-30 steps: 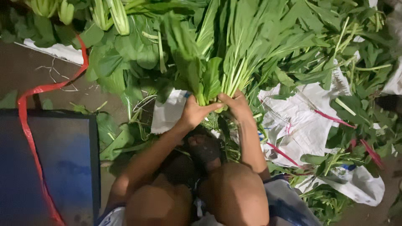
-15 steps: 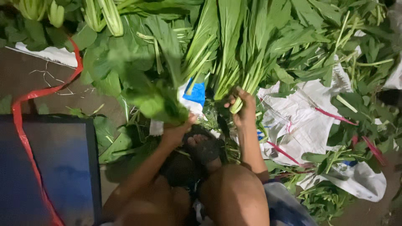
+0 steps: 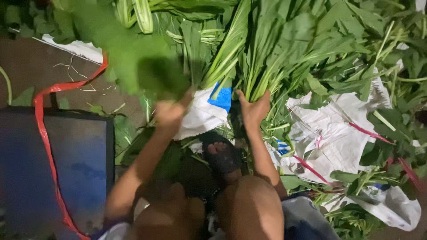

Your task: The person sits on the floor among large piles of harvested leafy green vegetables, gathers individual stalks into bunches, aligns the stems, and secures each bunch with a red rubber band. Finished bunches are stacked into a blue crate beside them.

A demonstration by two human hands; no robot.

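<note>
A big heap of leafy greens (image 3: 311, 49) fills the upper half and the right of the frame, lying over white woven sacks (image 3: 333, 133). A dark blue panel (image 3: 75, 160) with a red strap (image 3: 44, 133) across it takes the lower left. In the upper middle the left hand (image 3: 169, 113) grips a blurred bunch of leaves (image 3: 129, 58). Just right of centre, the right hand (image 3: 253, 111) is clasped around the stems of an upright bundle (image 3: 262, 62).

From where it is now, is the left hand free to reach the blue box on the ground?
Probably not at once. The left hand is raised and grips a blurred bunch of green leaves, so it is full. The blue box lies just below and beside that arm, with nothing between them.
</note>
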